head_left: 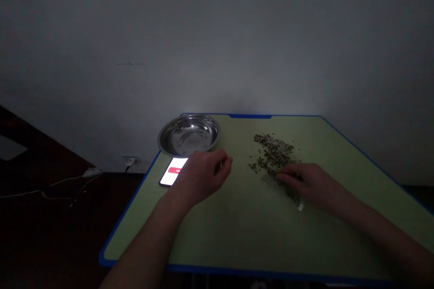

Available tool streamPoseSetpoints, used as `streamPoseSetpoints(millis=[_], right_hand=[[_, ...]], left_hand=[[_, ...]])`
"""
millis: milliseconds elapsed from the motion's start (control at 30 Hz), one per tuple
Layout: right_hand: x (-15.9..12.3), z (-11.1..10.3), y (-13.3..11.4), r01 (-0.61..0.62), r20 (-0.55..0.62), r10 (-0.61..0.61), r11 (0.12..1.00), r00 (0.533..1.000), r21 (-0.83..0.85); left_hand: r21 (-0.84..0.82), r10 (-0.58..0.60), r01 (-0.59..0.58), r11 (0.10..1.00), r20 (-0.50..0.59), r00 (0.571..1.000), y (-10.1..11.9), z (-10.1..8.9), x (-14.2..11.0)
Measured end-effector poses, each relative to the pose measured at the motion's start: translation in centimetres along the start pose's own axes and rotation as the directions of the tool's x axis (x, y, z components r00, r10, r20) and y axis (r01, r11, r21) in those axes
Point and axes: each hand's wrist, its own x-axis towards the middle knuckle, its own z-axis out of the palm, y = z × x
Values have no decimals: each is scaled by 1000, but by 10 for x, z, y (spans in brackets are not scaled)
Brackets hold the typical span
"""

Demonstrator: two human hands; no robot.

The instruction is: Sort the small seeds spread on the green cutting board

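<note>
Many small dark seeds or beans lie loose in a patch on the right half of the table. At the near edge of that patch my right hand is closed, thumb and fingertips pinching what looks like the rim of a clear plastic bag. Some dark bits and a white tag show at the bag's lower end, below the hand. My left hand hovers over the table left of the seeds, its fingers curled in a pinch. Something tiny and pale may be between them, too dim to name.
A shiny metal basin stands at the back left corner. In front of it lies a phone with a lit screen, partly behind my left forearm. The green table has a blue edge. A wall socket and white cables are at left.
</note>
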Motion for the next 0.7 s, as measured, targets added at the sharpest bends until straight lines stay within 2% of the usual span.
streamPoseSetpoints(millis=[133, 333, 533, 700], right_hand=[[12, -8, 26, -43, -113, 36, 997, 993, -62], [27, -22, 39, -102, -212, 64, 980, 975, -171], [52, -24, 44, -86, -217, 44, 979, 975, -186], [66, -17, 27, 7, -149, -26, 991, 989, -131]], left_hand=[[7, -16, 16, 1000, 9, 1000, 0, 0, 0], [19, -28, 27, 999, 22, 999, -2, 1, 0], [16, -33, 32, 999, 25, 999, -2, 1, 1], [25, -28, 28, 999, 17, 999, -1, 0, 0]])
